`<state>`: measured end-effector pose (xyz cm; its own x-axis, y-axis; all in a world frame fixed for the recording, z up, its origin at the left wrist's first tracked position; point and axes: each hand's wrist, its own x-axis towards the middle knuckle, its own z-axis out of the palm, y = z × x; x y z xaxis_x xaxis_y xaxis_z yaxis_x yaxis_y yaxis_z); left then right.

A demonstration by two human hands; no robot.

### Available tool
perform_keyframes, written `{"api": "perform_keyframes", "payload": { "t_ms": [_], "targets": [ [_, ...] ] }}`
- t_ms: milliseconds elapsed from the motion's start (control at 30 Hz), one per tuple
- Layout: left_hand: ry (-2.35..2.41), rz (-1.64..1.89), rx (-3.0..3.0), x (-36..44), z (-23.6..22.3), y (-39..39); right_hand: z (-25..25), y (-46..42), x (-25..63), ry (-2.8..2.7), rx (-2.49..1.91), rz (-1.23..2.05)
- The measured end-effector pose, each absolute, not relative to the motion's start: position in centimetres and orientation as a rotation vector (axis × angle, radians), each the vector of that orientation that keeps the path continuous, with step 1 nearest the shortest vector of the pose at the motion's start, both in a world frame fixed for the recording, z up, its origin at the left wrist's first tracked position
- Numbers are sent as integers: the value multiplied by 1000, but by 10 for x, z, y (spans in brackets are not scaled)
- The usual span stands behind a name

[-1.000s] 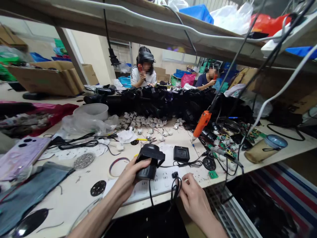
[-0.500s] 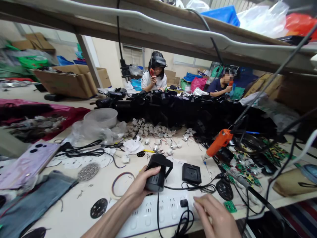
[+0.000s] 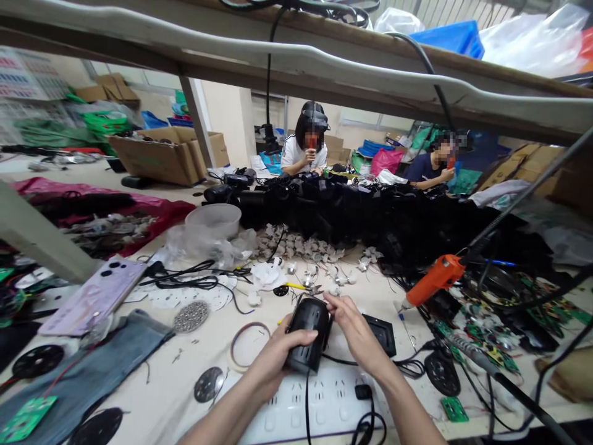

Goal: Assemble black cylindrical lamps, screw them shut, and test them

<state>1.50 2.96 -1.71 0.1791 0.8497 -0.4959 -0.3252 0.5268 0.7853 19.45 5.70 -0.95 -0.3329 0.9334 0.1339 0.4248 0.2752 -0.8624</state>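
My left hand (image 3: 274, 357) is wrapped round a black cylindrical lamp housing (image 3: 308, 334), held upright over a white power strip (image 3: 319, 405). My right hand (image 3: 356, 329) has come up to its right side, fingers curled against the top and the bracket there. A black cord runs down from the housing, and a black plug (image 3: 362, 392) sits in the strip. A flat black square part (image 3: 385, 331) lies just right of my right hand.
An orange electric screwdriver (image 3: 435, 278) hangs on a cable at right. A phone (image 3: 95, 299), grey cloth (image 3: 92, 355), round LED boards (image 3: 191, 315), a plastic bowl (image 3: 214, 219) and green circuit boards (image 3: 454, 409) litter the bench. Two people sit beyond a pile of black housings (image 3: 352, 213).
My right hand left the cord near the bench edge and rose to the housing's right side. The view swung left and down. My left hand kept hold of the housing.
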Motion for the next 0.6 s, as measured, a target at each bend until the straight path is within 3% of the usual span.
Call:
{"api": "perform_keyframes", "payload": {
  "t_ms": [433,600],
  "targets": [
    [1072,953,729,29,-7,45,8,47,188,-2009,-1434,983],
    [788,876,718,21,-10,46,6,45,189,-2003,-1442,888]
  ]
}}
